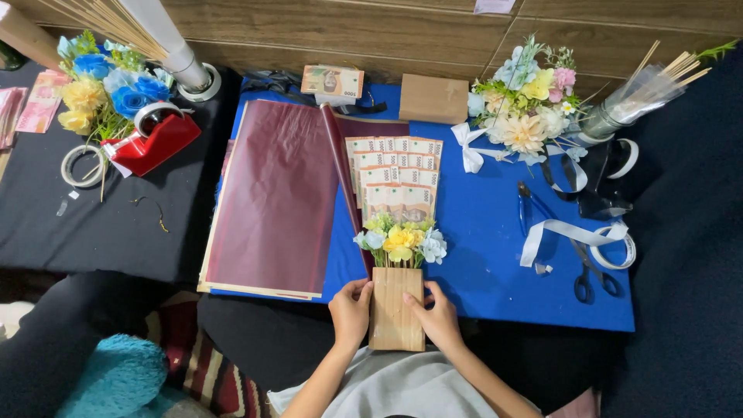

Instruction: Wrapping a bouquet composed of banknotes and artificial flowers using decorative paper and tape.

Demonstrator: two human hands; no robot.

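Note:
A small brown paper-wrapped bundle (395,308) lies at the near edge of the blue table (495,248), with yellow, white and pale blue artificial flowers (401,240) and a fan of banknotes (395,176) rising from its top. My left hand (350,311) presses on the bundle's left side. My right hand (436,315) presses on its right side. Both hands grip the brown wrap between them.
A stack of dark red wrapping sheets (271,201) lies left of the bundle. White ribbon (569,232), blue pliers (528,205) and scissors (592,271) lie to the right, by a pastel bouquet (526,104). A red tape dispenser (159,139), blue-and-yellow flowers (101,85) and tape rolls (81,166) sit on the black table.

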